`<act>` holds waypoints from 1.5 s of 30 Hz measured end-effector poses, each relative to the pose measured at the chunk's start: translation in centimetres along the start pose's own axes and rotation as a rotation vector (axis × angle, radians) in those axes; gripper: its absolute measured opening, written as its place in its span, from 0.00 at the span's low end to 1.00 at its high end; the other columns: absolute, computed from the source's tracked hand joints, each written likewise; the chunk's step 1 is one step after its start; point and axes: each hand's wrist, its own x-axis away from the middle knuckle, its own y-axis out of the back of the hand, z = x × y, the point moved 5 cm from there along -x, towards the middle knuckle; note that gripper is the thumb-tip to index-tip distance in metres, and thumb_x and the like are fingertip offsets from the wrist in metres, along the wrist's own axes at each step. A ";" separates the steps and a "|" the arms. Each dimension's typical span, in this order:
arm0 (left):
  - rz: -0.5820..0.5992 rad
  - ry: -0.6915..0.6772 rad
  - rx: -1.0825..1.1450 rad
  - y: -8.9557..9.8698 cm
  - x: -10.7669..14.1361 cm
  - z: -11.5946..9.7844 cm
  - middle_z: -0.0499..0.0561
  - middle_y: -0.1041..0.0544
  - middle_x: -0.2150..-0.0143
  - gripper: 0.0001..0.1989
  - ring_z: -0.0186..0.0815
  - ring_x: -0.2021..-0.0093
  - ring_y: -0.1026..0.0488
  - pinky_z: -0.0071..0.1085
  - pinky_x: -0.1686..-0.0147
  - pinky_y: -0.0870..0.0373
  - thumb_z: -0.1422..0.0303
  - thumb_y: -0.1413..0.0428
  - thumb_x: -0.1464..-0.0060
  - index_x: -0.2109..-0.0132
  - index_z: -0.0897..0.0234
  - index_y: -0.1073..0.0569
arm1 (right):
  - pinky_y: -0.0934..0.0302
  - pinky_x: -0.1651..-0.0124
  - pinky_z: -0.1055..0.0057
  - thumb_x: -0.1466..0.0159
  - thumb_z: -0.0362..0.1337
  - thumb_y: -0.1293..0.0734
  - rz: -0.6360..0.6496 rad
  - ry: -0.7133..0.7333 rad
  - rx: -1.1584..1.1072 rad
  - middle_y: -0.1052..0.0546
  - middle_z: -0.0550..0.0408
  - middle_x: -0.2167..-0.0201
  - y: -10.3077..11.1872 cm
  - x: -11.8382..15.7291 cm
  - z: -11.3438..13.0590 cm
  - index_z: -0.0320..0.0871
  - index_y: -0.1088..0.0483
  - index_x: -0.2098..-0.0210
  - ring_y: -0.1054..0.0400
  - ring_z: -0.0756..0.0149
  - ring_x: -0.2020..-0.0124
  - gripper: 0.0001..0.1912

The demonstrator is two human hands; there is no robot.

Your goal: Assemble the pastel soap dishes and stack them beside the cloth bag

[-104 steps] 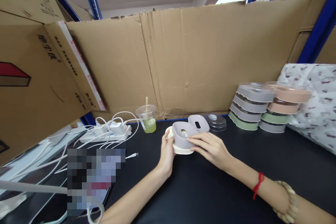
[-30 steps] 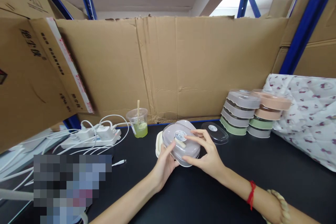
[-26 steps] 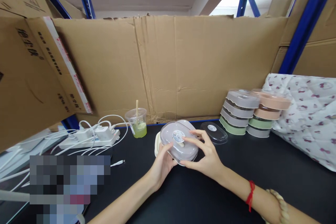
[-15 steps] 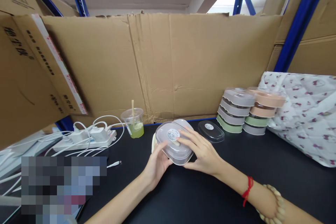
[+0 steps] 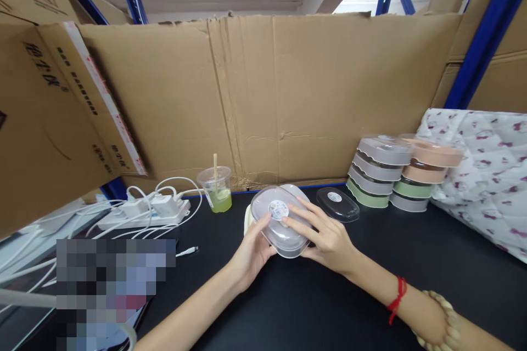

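Both hands hold a tilted, rounded plastic box [image 5: 284,238] with a clear lid and a pale grey-lilac base. A round label [image 5: 279,210] is stuck on the lid's top. My left hand [image 5: 249,258] grips the box's left side, thumb on the lid beside the label and fingers mostly hidden beneath. My right hand [image 5: 329,238] wraps the right side, its fingers pressed over the lid and its thumb below. Directly behind the box, a pale lilac piece [image 5: 297,192] and a cream-coloured piece [image 5: 247,219] peek out, mostly covered. A loose clear lid [image 5: 341,208] lies flat to the right.
Two stacks of similar boxes, one grey and green [image 5: 373,175], the other topped with peach [image 5: 430,153], stand at the back right beside a patterned quilted cloth [image 5: 486,175]. At left are a drink cup [image 5: 221,200] with a straw and a cabled power strip [image 5: 164,211]. Cardboard [image 5: 329,98] walls the back.
The camera view has shifted slightly, so the whole scene sits further right. Both hands keep their hold on the box, with only a small shift of the fingers on the lid.
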 end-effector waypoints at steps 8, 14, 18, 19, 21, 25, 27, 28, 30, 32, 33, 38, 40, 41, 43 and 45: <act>0.088 0.044 -0.009 0.2 -0.5 1.2 0.56 0.33 0.46 0.24 0.38 0.47 0.34 0.34 0.47 0.35 0.55 0.56 0.41 0.42 0.61 0.38 | 0.34 0.53 0.63 0.47 0.47 0.33 0.191 -0.498 -0.386 0.45 0.43 0.40 -2.3 1.6 -1.3 0.44 0.40 0.44 0.42 0.55 0.43 0.33; 0.123 0.107 0.077 0.2 -0.6 1.4 0.59 0.32 0.47 0.30 0.39 0.45 0.35 0.37 0.45 0.38 0.51 0.66 0.40 0.39 0.63 0.40 | 0.39 0.47 0.63 0.43 0.50 0.35 0.159 -0.483 -0.428 0.43 0.46 0.40 -2.6 1.9 -1.6 0.48 0.37 0.43 0.44 0.57 0.41 0.30; 0.116 0.138 0.103 0.0 -0.5 1.5 0.59 0.33 0.46 0.30 0.39 0.46 0.34 0.38 0.45 0.38 0.51 0.65 0.40 0.38 0.62 0.44 | 0.38 0.47 0.63 0.43 0.51 0.35 0.091 -0.507 -0.458 0.42 0.45 0.41 -2.5 2.1 -1.8 0.46 0.35 0.44 0.43 0.57 0.42 0.30; 0.115 0.141 0.101 0.0 -0.4 1.4 0.59 0.33 0.46 0.30 0.39 0.46 0.34 0.38 0.45 0.38 0.51 0.65 0.40 0.38 0.62 0.44 | 0.38 0.47 0.62 0.43 0.52 0.35 0.078 -0.512 -0.465 0.41 0.45 0.41 -2.5 2.1 -1.8 0.46 0.35 0.45 0.43 0.57 0.42 0.30; 0.104 0.148 0.091 0.0 -0.4 1.4 0.59 0.33 0.46 0.30 0.39 0.46 0.34 0.38 0.45 0.38 0.51 0.65 0.40 0.38 0.63 0.42 | 0.38 0.47 0.62 0.43 0.52 0.35 0.054 -0.513 -0.471 0.40 0.45 0.42 -2.5 2.1 -1.9 0.46 0.35 0.45 0.42 0.57 0.42 0.30; 0.113 0.141 0.093 0.2 -0.5 1.5 0.59 0.34 0.45 0.30 0.39 0.45 0.35 0.37 0.45 0.38 0.51 0.65 0.40 0.38 0.63 0.41 | 0.38 0.48 0.60 0.43 0.52 0.36 0.024 -0.514 -0.472 0.37 0.45 0.44 -2.4 2.1 -1.9 0.45 0.34 0.45 0.41 0.57 0.43 0.30; 0.137 0.132 0.107 0.1 -0.5 1.5 0.59 0.34 0.44 0.29 0.39 0.45 0.35 0.37 0.45 0.38 0.52 0.65 0.40 0.38 0.62 0.42 | 0.37 0.48 0.61 0.43 0.53 0.36 0.007 -0.507 -0.471 0.37 0.45 0.44 -2.3 2.0 -1.9 0.45 0.34 0.46 0.40 0.57 0.44 0.29; 0.144 0.130 0.113 0.1 -0.6 1.6 0.59 0.34 0.44 0.28 0.39 0.46 0.35 0.37 0.45 0.38 0.53 0.65 0.39 0.38 0.61 0.42 | 0.37 0.48 0.61 0.43 0.53 0.36 -0.006 -0.500 -0.468 0.36 0.45 0.44 -2.2 2.0 -1.9 0.45 0.33 0.46 0.40 0.57 0.44 0.29; 0.144 0.136 0.120 0.1 -0.6 1.6 0.59 0.34 0.44 0.28 0.39 0.46 0.34 0.38 0.45 0.38 0.53 0.65 0.39 0.38 0.61 0.43 | 0.38 0.48 0.61 0.42 0.52 0.36 -0.043 -0.496 -0.452 0.37 0.45 0.44 -1.8 1.9 -2.0 0.45 0.33 0.46 0.40 0.58 0.44 0.28; 0.118 0.139 0.120 0.1 -0.5 1.5 0.59 0.34 0.44 0.28 0.39 0.46 0.34 0.38 0.45 0.38 0.54 0.66 0.39 0.38 0.62 0.43 | 0.38 0.47 0.61 0.42 0.50 0.35 -0.074 -0.497 -0.433 0.37 0.45 0.44 -1.5 1.8 -2.0 0.45 0.33 0.46 0.41 0.59 0.43 0.27; 0.098 0.139 0.121 0.0 -0.5 1.3 0.59 0.35 0.44 0.28 0.38 0.45 0.35 0.38 0.45 0.38 0.54 0.66 0.39 0.38 0.62 0.44 | 0.39 0.47 0.61 0.42 0.50 0.35 -0.079 -0.495 -0.427 0.38 0.45 0.43 -1.4 1.7 -2.0 0.45 0.33 0.46 0.41 0.59 0.43 0.27; 0.027 0.132 0.136 -0.2 -0.4 0.8 0.59 0.34 0.45 0.28 0.38 0.45 0.35 0.38 0.44 0.39 0.55 0.67 0.38 0.37 0.65 0.46 | 0.39 0.46 0.61 0.44 0.50 0.33 -0.038 -0.453 -0.435 0.38 0.44 0.44 -1.6 1.6 -1.8 0.43 0.32 0.47 0.39 0.58 0.44 0.28; 0.030 0.136 0.138 -0.3 -0.4 0.8 0.60 0.33 0.45 0.28 0.38 0.45 0.35 0.38 0.44 0.39 0.56 0.68 0.38 0.37 0.65 0.46 | 0.39 0.46 0.60 0.44 0.50 0.33 -0.030 -0.447 -0.441 0.38 0.44 0.44 -1.7 1.6 -1.7 0.43 0.32 0.47 0.40 0.58 0.44 0.28; 0.033 0.136 0.139 -0.3 -0.4 0.8 0.59 0.33 0.45 0.28 0.38 0.45 0.35 0.38 0.44 0.39 0.56 0.68 0.38 0.37 0.65 0.46 | 0.40 0.45 0.60 0.44 0.49 0.33 -0.025 -0.450 -0.446 0.38 0.44 0.43 -1.7 1.6 -1.7 0.43 0.32 0.47 0.40 0.57 0.44 0.28; 0.033 0.132 0.148 -0.2 -0.4 0.9 0.59 0.33 0.45 0.28 0.38 0.46 0.34 0.38 0.44 0.38 0.56 0.67 0.38 0.37 0.64 0.45 | 0.40 0.45 0.59 0.44 0.49 0.33 -0.015 -0.468 -0.462 0.38 0.45 0.44 -1.9 1.6 -1.8 0.44 0.32 0.48 0.40 0.57 0.44 0.27; 0.030 0.120 0.157 -0.1 -0.4 0.8 0.59 0.33 0.45 0.27 0.37 0.46 0.34 0.37 0.45 0.37 0.56 0.67 0.38 0.38 0.64 0.45 | 0.40 0.46 0.58 0.44 0.49 0.34 0.000 -0.494 -0.473 0.37 0.45 0.44 -1.9 1.5 -1.8 0.44 0.31 0.48 0.40 0.56 0.44 0.26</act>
